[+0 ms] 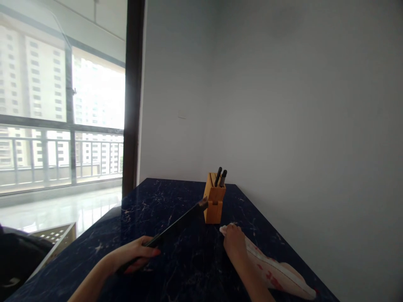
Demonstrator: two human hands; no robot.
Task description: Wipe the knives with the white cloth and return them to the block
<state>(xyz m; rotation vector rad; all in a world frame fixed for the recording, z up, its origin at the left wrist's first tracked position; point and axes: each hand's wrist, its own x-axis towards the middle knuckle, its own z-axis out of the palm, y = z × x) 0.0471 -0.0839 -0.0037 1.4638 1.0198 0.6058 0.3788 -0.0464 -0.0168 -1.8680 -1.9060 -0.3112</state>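
Dark blue marble with pale veins makes up the tabletop (163, 197) you are looking down at, set in the corner of a grey wall (283, 105) beside a bright window (63, 117).

Your left hand (138, 251) is holding a long knife (179, 224), fingers wrapped shut around the handle. The dark blade is slanting up and away across the tabletop. Its tip is reaching a wooden knife block (214, 203), though you cannot tell whether the two are touching. Two black handles (220, 176) are sticking out of the block's top.

Your right hand (234, 243) is lying palm down on the far end of a white cloth (277, 274) with red markings, just in front of the block. Its fingers are hidden under the hand, so you cannot tell whether they are gripping the cloth or only pressing on it.

The knife is likely stiff, fairly heavy toward the blade, and sharp along one edge. The handle is probably the only safe place to hold it. The cloth looks soft and light and would probably slide easily on the polished stone.
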